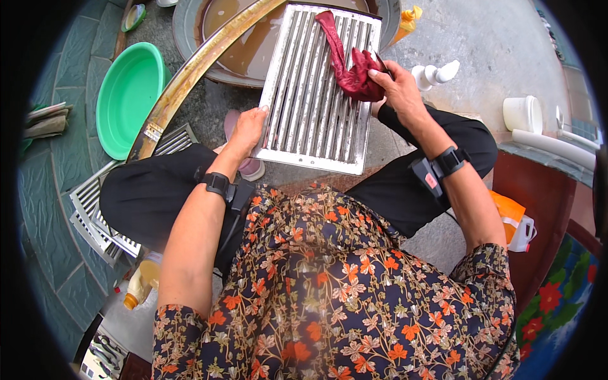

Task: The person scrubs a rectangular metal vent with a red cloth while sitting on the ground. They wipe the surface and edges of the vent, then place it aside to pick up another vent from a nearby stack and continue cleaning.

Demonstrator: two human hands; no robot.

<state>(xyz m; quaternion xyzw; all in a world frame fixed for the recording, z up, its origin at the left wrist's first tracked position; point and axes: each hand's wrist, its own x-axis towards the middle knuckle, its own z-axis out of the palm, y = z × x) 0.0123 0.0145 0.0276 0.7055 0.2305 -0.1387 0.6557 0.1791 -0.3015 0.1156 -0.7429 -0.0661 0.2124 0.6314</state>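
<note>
A slatted metal baffle filter (308,95) is tilted in front of me, its far end over a wide metal basin (228,78) of murky brown water. My left hand (249,126) grips the filter's left edge near the lower corner, thumb on top. In my right hand (401,88) is a bunched dark red cloth (358,78), resting against the slats toward the right edge. One twisted end of the cloth trails up toward the filter's far end. A thin dark object (384,64) shows by my right fingers; what it is cannot be made out.
A long, stained curved metal strip (190,73) arches from my left knee over the basin. Left of it stands a green plastic tub (130,99). More slatted panels (102,218) lie beside my left leg. White bottle (434,75) and white bucket (522,114) stand right.
</note>
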